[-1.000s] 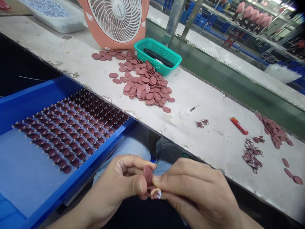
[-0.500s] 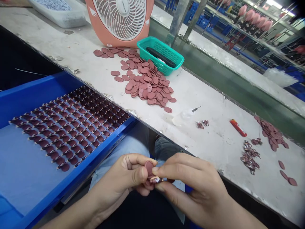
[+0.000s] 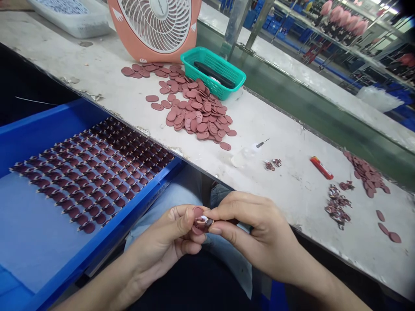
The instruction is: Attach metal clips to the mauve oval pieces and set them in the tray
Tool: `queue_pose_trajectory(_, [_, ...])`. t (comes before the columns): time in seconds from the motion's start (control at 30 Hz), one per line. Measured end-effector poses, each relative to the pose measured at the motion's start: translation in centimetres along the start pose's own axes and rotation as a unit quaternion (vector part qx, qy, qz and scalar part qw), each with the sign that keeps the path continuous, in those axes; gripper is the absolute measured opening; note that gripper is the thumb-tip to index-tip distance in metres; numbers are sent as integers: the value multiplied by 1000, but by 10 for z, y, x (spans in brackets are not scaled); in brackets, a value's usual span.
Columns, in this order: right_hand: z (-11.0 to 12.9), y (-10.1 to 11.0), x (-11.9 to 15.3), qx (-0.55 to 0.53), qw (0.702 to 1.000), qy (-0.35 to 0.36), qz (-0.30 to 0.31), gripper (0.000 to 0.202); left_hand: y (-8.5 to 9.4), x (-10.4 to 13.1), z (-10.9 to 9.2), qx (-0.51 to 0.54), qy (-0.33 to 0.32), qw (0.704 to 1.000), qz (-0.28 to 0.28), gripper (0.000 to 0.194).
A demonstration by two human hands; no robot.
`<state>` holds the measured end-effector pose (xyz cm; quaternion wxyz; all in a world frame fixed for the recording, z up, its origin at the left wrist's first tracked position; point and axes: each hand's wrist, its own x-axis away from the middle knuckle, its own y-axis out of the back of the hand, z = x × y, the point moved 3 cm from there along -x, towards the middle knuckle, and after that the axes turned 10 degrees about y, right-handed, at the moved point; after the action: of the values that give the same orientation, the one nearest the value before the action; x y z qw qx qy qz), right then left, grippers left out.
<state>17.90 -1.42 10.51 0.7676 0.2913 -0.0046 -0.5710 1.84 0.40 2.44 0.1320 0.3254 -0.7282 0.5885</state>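
Observation:
My left hand (image 3: 170,233) pinches a reddish-brown oval disc (image 3: 197,212) between thumb and fingers, above my lap. Against the disc sits a small brown-and-white figure piece (image 3: 202,222), gripped by the thumb and forefinger of my right hand (image 3: 256,233). Both hands meet at these parts, so fingertips hide some of them. To the left, a blue tray (image 3: 136,199) holds many rows of discs with small pieces on them. On the bench, a big pile of oval discs (image 3: 201,112) lies beyond my hands, and small figure pieces (image 3: 337,205) lie heaped to the right.
A green basket (image 3: 238,86) with a black object stands behind the disc pile, beside an orange fan (image 3: 123,41). A clear bottle with a needle tip (image 3: 243,156), a red lighter (image 3: 320,167) and more discs (image 3: 368,172) lie rightward. A white tub (image 3: 87,26) sits far left.
Both hands have moved slightly up, the right one also leftward. The figure piece now covers more of the disc's lower part. The view has shifted a little.

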Motion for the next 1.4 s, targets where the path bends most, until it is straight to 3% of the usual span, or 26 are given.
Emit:
queue_pose_trajectory(0.57, [-7,-3,-2,-13,1000,-23,9,9,0,0,0,35,10,998,-52,38])
queue_pose_trajectory(0.8, [-9,-6,-4,-3,998,-47,37,14,6,-1,3,27,-8,1000,-5,39])
queue_pose_trajectory(0.97, [-12,-8,-14,12,999,-6,48,14,16,0,-4,8,-31,999,10,50])
queue_pose_trajectory(1.07, [-17,-16,-20,68,997,33,8,14,25,4,-12,-5,-72,997,-7,64])
queue_pose_trajectory(1.13, [-21,-26,-23,139,987,72,-42,15,36,8,-17,8,-140,986,-92,58])
queue_pose_trajectory(1.23, [-25,-46,-25,265,944,157,-117,16,49,15,-23,11,-271,935,-229,37])
queue_pose_trajectory(1.3, [-28,-60,-27,316,916,202,-141,19,49,17,-25,-26,-326,913,-244,33])
queue_pose_trajectory(1.4, [-32,-75,-29,330,905,231,-138,21,43,16,-30,-74,-362,904,-217,26])
